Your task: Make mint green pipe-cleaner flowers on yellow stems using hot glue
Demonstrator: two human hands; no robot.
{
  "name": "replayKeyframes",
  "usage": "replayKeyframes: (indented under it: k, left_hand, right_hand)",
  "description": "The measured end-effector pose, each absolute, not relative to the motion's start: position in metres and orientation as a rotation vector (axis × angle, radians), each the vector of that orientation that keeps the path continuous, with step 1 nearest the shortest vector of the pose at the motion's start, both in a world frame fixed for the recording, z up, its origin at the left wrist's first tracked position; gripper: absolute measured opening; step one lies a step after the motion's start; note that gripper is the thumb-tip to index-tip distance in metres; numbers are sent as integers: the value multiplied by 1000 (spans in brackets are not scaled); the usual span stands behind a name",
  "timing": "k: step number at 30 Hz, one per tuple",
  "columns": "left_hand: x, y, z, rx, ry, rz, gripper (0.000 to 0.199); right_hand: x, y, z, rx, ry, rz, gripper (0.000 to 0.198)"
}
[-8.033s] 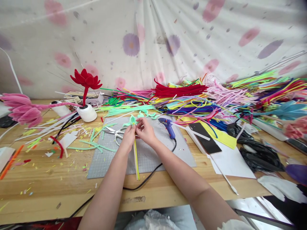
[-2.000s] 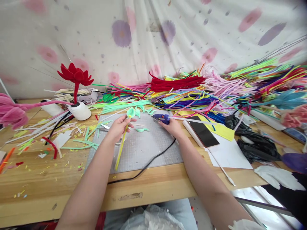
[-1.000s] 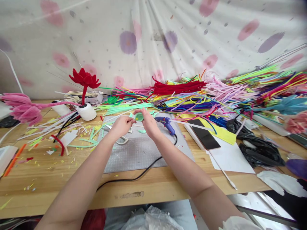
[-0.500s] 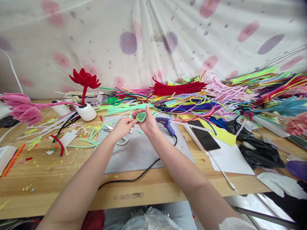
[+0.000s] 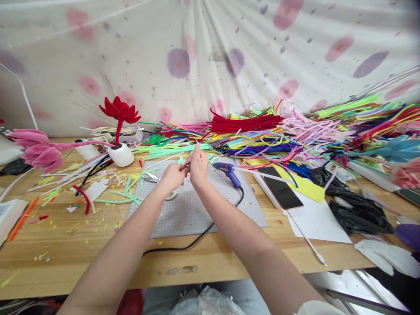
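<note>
Over the grey cutting mat [image 5: 197, 214], my two hands meet. Fingers of my left hand [image 5: 173, 177] are pinched together against the palm side of my right hand [image 5: 198, 166]. My right hand is turned edge-on, its thumb pointing up and its fingers curled around. The cupped green petal-like piece seen between them earlier is now hidden by the hands. Scissors [image 5: 152, 178] lie partly under my left wrist, their blades showing. To the right of my right hand rests a purple glue gun [image 5: 228, 172], its black cord running across the mat.
Bundles of coloured pipe cleaners [image 5: 249, 124] are heaped along the back. On the left a red fuzzy flower [image 5: 120, 109] stands in a white pot [image 5: 120, 154], near green offcuts [image 5: 126, 197]. A phone [image 5: 282, 188] and white paper [image 5: 315, 223] lie right, beside black plastic bags [image 5: 359, 214].
My right hand has turned edge-on, so the green piece in its palm has gone out of sight. My left fingers stay pinched against it. The view has shifted slightly.
</note>
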State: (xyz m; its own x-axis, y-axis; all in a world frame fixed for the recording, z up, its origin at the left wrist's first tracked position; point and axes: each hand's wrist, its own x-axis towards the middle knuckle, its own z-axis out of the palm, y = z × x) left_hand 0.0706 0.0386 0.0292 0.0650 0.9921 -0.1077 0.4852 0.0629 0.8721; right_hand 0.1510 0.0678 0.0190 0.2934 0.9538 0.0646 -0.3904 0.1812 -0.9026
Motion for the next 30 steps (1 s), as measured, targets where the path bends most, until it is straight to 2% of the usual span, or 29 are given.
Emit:
replayKeyframes:
  k: [7, 11, 19, 25, 30]
  left_hand:
    - [59, 37, 30, 1574, 1526, 891, 28]
    - [62, 37, 30, 1488, 1489, 868, 27]
    - [70, 35, 40, 1233, 1454, 908, 18]
    - [67, 37, 34, 1224, 1441, 974, 26]
    - [70, 35, 33, 1143, 1383, 965, 27]
  right_hand:
    - [172, 70, 24, -685, -663, 1536, 55]
    - [165, 65, 23, -722, -632, 1525, 54]
    - [148, 61, 22, -750, -715, 1236, 53]
    - [160, 70, 21, -616, -495, 1574, 48]
    - [161, 73, 22, -639, -418, 1621, 48]
